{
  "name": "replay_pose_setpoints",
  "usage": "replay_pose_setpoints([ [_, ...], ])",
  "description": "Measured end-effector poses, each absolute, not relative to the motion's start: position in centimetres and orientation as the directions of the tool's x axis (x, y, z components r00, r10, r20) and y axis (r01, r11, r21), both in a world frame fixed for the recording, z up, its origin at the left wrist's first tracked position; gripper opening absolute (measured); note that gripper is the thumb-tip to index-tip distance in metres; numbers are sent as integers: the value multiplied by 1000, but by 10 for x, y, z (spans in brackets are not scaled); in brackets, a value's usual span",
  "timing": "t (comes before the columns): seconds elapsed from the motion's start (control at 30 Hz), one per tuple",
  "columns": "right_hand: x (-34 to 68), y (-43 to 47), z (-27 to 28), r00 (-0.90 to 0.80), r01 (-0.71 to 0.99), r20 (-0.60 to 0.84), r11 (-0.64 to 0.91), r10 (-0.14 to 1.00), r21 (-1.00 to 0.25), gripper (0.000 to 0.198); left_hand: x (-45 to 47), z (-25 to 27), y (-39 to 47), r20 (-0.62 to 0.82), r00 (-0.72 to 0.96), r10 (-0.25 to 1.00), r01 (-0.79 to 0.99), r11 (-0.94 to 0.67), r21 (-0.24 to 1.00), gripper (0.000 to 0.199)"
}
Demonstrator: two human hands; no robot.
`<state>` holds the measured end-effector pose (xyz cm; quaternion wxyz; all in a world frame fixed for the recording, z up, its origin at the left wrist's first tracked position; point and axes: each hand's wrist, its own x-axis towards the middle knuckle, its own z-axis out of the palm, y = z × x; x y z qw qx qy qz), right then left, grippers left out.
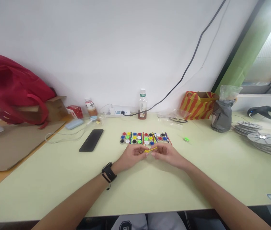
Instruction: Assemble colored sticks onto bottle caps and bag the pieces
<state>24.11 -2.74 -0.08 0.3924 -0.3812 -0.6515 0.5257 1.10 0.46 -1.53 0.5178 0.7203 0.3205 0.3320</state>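
My left hand (135, 154) and my right hand (166, 152) meet above the near side of the table, fingertips close together. Between them is a thin yellow stick-like piece (151, 149) with a thicker end at the left. The fingers of my left hand pinch that thicker end, while my right fingertips hold the thin end. Just beyond the hands lie rows of small round discs (139, 137) in red, blue, yellow, green, black and white. Bundles of thin coloured sticks (143, 138) lie between the groups of discs. A single green disc (186, 140) sits apart to the right.
Left of the hands are a black phone (91, 140) and a white cable (65, 139). A tea bottle (142, 104) and power strip (119, 111) stand by the wall. Right are a striped bag (197, 104), a grey bag (222, 116) and stacked slotted discs (265, 142).
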Motion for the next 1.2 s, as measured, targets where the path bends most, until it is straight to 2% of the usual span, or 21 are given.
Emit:
replay_pose_setpoints([
  [0.5,248,-21,-10,-393,256,170,285,903,-924,35,11,-9,2,273,588,761,146,-432,890,32],
  [0.77,247,-18,-14,-394,281,183,308,901,-909,33,11,-10,4,318,583,748,135,-475,870,32],
  [1.2,245,-24,-8,-430,260,140,271,892,-927,33,10,-12,6,397,543,740,225,-584,780,23],
])
